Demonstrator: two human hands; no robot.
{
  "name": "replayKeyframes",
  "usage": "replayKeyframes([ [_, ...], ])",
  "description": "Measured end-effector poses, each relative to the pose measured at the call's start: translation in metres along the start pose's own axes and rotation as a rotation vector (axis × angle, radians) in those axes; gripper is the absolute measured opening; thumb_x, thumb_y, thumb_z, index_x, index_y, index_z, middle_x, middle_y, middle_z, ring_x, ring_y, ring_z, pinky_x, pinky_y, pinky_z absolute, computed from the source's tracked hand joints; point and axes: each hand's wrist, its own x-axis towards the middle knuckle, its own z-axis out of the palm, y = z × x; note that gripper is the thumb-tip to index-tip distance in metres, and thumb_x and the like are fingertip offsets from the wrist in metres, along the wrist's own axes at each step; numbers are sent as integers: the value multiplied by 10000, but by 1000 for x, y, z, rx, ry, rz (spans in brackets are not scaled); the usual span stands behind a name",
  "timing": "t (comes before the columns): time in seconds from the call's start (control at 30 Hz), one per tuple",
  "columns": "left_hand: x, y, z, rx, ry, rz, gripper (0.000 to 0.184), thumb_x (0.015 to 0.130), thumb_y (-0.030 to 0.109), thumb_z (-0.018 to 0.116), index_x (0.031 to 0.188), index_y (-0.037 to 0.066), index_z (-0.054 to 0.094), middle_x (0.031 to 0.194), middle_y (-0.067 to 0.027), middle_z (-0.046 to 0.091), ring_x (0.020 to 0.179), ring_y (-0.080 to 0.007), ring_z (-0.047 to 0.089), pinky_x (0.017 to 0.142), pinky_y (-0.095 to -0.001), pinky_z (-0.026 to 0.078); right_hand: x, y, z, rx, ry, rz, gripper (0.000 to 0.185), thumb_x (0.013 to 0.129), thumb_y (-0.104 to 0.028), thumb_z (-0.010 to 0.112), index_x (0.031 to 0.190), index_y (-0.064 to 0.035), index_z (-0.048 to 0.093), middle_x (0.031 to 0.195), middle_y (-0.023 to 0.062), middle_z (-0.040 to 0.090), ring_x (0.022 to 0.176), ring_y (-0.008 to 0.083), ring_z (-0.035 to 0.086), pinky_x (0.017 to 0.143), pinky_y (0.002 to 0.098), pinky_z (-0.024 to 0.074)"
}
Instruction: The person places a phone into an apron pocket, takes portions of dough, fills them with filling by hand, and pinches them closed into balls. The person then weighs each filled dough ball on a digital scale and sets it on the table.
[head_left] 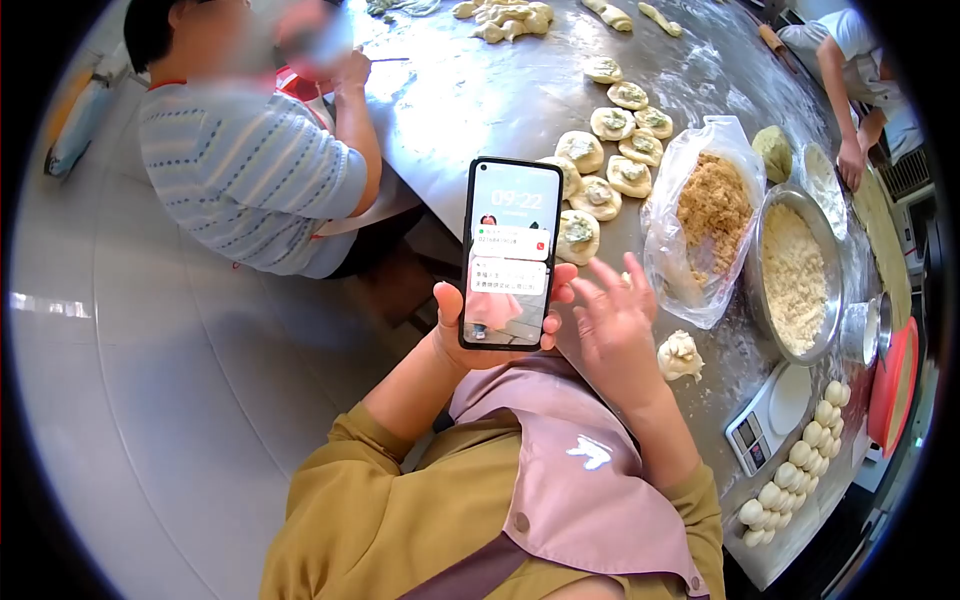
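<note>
My left hand (463, 335) is wrapped round a smartphone (507, 255), held upright above my apron. Its lit screen shows the time 09:22 and notification boxes. Just right of the phone, my right hand (615, 335) is raised over the table edge with its fingers spread, holding nothing that I can see. A gathered lump of dough (680, 356) lies on the metal table beside that hand. Beyond it are several flattened dough rounds (596, 198) topped with a pale green filling.
A plastic bag of brown crumbly filling (712, 208), a metal bowl of pale crumbs (795, 275), a digital scale (768, 418) and rows of dough balls (795, 478) stand to the right. A red basin (893, 385) is beyond. One person (260, 170) sits left; another person's arm (838, 95) reaches in top right.
</note>
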Motion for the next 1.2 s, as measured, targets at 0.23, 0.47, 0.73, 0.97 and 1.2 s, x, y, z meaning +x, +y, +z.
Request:
replayKeyframes([
  [0.23,-45,17,13,29,122,123,1182,645,610,786,1454,-27,206,1290,-145,495,1109,-261,558,967,-386,455,-5,-21,61,22,-397,-429,314,838,-93,508,1134,-50,602,1248,91,564,1299,278,418,1109,433,291],
  [0.47,-142,58,25,711,743,-207,884,596,268,802,1352,-11,438,1085,-48,594,964,-156,576,890,-285,453,-20,-30,146,79,-740,-388,296,864,-134,505,1114,-13,608,1243,178,572,1201,324,518,1004,402,422],
  [0.73,-246,31,-18,1145,982,-984,769,638,234,796,1323,16,524,1025,-45,644,898,-120,574,812,-273,480,-6,-28,100,71,-918,-236,177,759,-73,571,910,-18,646,920,165,654,926,352,632,818,432,514],
  [0.97,-234,17,27,1234,766,-1337,686,651,269,769,1278,56,585,926,-34,657,776,-117,562,668,-272,475,-47,-22,42,252,-581,-257,112,758,-74,580,865,-73,613,802,118,611,781,311,616,716,421,503],
  [1.2,-168,23,20,1272,734,-1289,675,649,265,754,1268,50,591,902,-6,655,723,-115,548,628,-264,464,-60,-30,16,319,-400,-328,87,793,-94,559,858,-97,617,769,64,593,752,276,608,679,394,492],
])
